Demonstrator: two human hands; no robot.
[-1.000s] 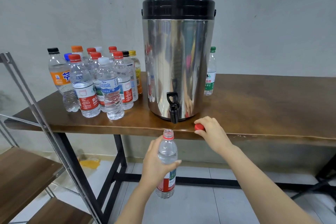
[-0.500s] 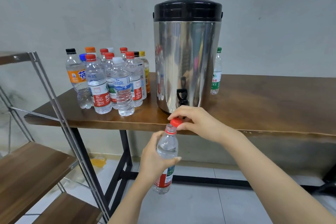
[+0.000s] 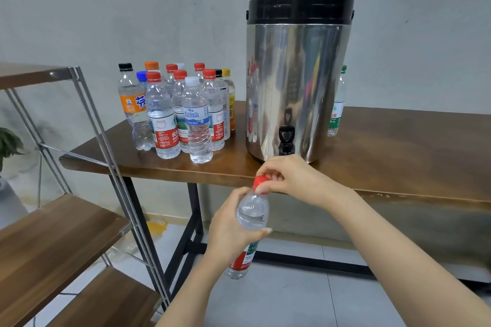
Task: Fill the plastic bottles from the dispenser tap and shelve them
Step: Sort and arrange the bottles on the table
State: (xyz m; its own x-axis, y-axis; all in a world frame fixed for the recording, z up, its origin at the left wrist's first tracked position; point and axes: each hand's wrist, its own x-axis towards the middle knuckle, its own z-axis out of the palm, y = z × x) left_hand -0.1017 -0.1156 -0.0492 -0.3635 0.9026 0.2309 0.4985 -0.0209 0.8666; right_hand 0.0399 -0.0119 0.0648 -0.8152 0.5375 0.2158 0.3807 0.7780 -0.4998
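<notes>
A person's left hand (image 3: 228,228) wraps around the middle of a clear water bottle (image 3: 252,215), thumb across its front, and holds it upright in the air just below the front edge of the wooden bench (image 3: 398,156). Directly above it, the right hand (image 3: 295,180) pinches the bottle's red cap (image 3: 261,180) between thumb and curled fingers, with the cap sitting on the neck. How tightly the cap is screwed on cannot be told. Water shows inside the bottle's shoulder, and a red-and-green label peeks out beneath the left hand.

Just beyond the right hand, a stainless-steel dispenser (image 3: 297,82) with a black lid stands on the bench, its black tap (image 3: 286,139) facing the hands and apart from them. Beyond and to the left of both hands, a cluster of capped bottles (image 3: 180,114) stands on the bench, mostly red-topped, with white, blue, orange, black and yellow caps among them. Past the right hand, a green-capped bottle (image 3: 336,103) is half hidden behind the dispenser. Left of the left hand stands a metal-framed shelving unit (image 3: 53,233) with wooden shelves.
</notes>
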